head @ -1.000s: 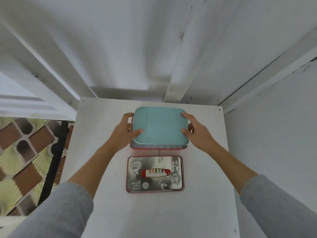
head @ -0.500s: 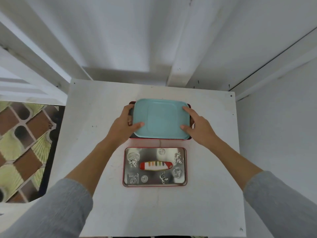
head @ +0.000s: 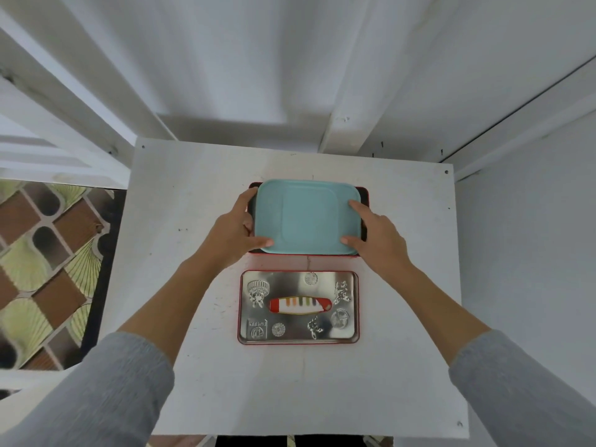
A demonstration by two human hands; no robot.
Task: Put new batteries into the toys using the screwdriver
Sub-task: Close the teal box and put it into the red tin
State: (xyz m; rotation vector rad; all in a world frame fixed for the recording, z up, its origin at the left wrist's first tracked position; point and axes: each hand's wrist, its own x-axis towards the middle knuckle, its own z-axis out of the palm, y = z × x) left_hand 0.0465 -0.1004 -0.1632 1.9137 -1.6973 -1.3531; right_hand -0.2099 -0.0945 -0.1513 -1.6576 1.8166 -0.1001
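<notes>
A teal lidded box (head: pixel 306 217) sits inside a dark red tray (head: pixel 363 201) at the middle of the white table. My left hand (head: pixel 232 230) grips the box's left edge, thumb on the lid. My right hand (head: pixel 377 237) grips its right edge, thumb on the lid's front corner. In front of it lies a shiny embossed metal tray (head: pixel 298 332) with a red rim, holding a small red-and-white toy piano (head: pixel 300 305) with coloured keys. No screwdriver or batteries show.
The white table (head: pixel 193 285) stands against white walls at the back and right. A patterned floor (head: pixel 38 269) lies beyond the left edge. Bare tabletop surrounds both trays.
The view has shifted, so the table sits lower and larger in the frame. The teal box has come down into the red tray, with both hands still on its sides.
</notes>
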